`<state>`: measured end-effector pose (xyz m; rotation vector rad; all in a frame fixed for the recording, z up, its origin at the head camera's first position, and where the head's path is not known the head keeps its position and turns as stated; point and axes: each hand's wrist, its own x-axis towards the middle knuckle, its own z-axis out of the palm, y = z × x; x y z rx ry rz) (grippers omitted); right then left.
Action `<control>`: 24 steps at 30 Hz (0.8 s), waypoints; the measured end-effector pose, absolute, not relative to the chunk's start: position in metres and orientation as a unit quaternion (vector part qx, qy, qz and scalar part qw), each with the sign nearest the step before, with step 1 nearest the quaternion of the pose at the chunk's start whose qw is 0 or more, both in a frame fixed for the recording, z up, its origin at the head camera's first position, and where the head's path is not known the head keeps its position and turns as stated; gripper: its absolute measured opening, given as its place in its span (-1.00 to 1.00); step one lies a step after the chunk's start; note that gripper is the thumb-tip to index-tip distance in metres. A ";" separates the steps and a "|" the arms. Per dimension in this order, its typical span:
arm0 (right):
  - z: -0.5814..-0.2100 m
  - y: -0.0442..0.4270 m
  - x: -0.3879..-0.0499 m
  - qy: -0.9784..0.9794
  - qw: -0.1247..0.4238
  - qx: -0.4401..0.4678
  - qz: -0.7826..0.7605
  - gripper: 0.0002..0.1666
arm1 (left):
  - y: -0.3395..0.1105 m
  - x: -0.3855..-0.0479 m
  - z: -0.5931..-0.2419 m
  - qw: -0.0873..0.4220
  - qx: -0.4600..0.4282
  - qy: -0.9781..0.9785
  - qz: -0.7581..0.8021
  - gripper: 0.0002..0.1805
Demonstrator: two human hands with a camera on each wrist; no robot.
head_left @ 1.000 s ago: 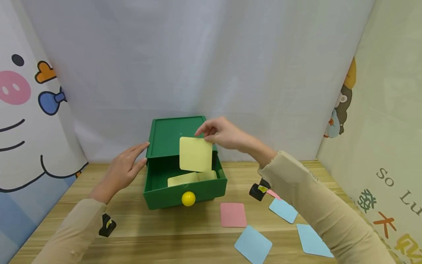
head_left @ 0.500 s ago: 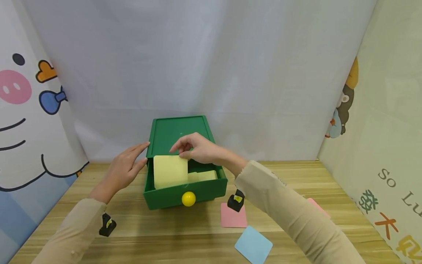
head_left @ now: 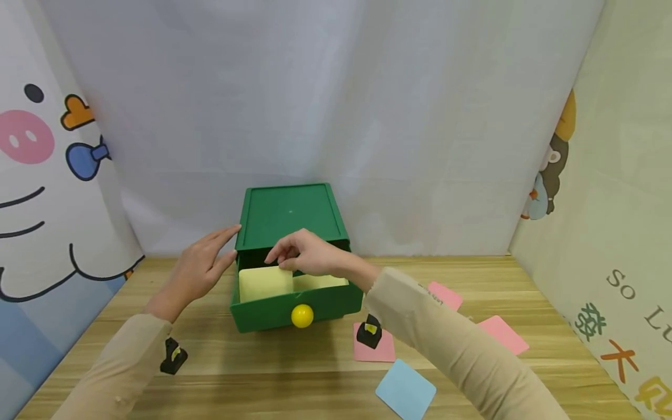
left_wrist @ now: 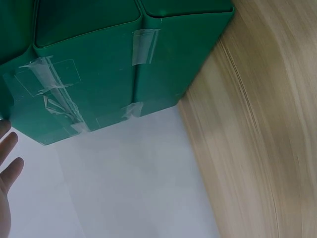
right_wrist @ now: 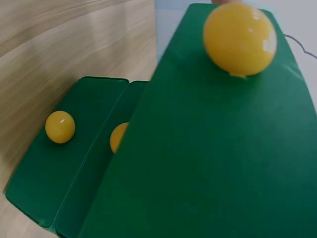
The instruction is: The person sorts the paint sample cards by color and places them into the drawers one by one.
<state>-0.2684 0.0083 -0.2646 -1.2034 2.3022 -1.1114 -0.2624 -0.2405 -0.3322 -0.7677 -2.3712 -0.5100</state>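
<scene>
A green drawer cabinet (head_left: 291, 213) stands on the table with its top drawer (head_left: 262, 315) pulled out by its yellow knob side. My right hand (head_left: 320, 256) pinches a yellow card (head_left: 265, 284) by its upper right corner, the card's lower part inside the drawer at the front left. Another yellow card (head_left: 320, 282) lies in the drawer at the right. With straight fingers, my left hand (head_left: 196, 268) touches the cabinet's upper left edge. In the left wrist view, that hand's fingertips (left_wrist: 12, 171) show beside the taped green cabinet wall (left_wrist: 94, 89).
A pink card (head_left: 385, 350) and a blue card (head_left: 406, 389) lie in front of the cabinet. Two more pink cards, one nearer the back (head_left: 445, 294) and one farther right (head_left: 504, 334), flank my right sleeve. Lower drawers with yellow knobs (right_wrist: 60, 127) show in the right wrist view.
My right hand has moved left and down, lowering the yellow card into the drawer's front left. My left hand has stayed against the cabinet.
</scene>
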 end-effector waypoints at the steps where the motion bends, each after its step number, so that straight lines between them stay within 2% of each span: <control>1: -0.266 0.008 -0.269 0.809 0.147 -0.430 -0.373 -0.75 | -0.241 -0.263 -0.332 0.294 -0.288 -0.891 -0.190 -0.51; 7: -0.267 0.005 -0.265 0.829 0.094 -0.463 -0.300 -0.76 | -0.241 -0.263 -0.333 0.295 -0.288 -0.891 -0.191 -0.51; 17: -0.269 0.005 -0.263 0.838 0.075 -0.465 -0.276 -0.74 | -0.240 -0.262 -0.333 0.291 -0.285 -0.893 -0.193 -0.51; 24: -0.257 0.013 -0.259 0.825 0.047 -0.472 -0.308 -0.75 | -0.240 -0.263 -0.334 0.293 -0.288 -0.890 -0.198 -0.51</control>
